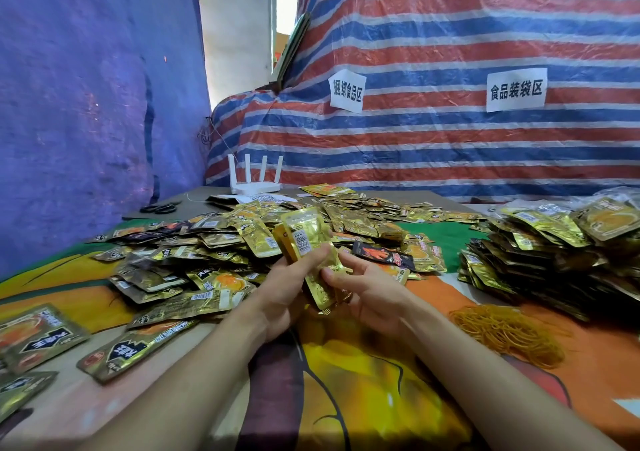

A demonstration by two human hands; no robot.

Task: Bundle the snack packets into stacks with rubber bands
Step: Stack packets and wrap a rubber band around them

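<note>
Head view, the only one I have: my left hand (287, 277) is curled round a small held stack (306, 235) of gold snack packets, thumb across the front and fingers behind, raised just above the middle of the table (363, 381). My right hand (374, 291) is loosely open, fingers spread, with the thumb tip touching the stack's lower right edge. It looks to be squaring the packets, not clamping them.

I judge the packets light and thin. They are flat foil pouches, glossy and crinkled, so they will likely slide over one another and fan out if the grip slackens. The sealed edges look stiffer than the soft middles. I would keep hold across the short width near the lower half and leave the upper end free for a band.

Loose packets (214, 242) lie in a wide, untidy heap from the table's left edge to its far edge, gold with some dark faces showing. Bundled stacks (554, 260) are piled high at the right edge. Rubber bands (509, 332) sit in a tangled yellow-tan mound near the right edge, just beside my right forearm, thin and stretchy by the look of them.

A white router (254, 182) and black scissors (159, 208) stand at the far left corner. A striped tarp (450, 34) hangs behind.
</note>
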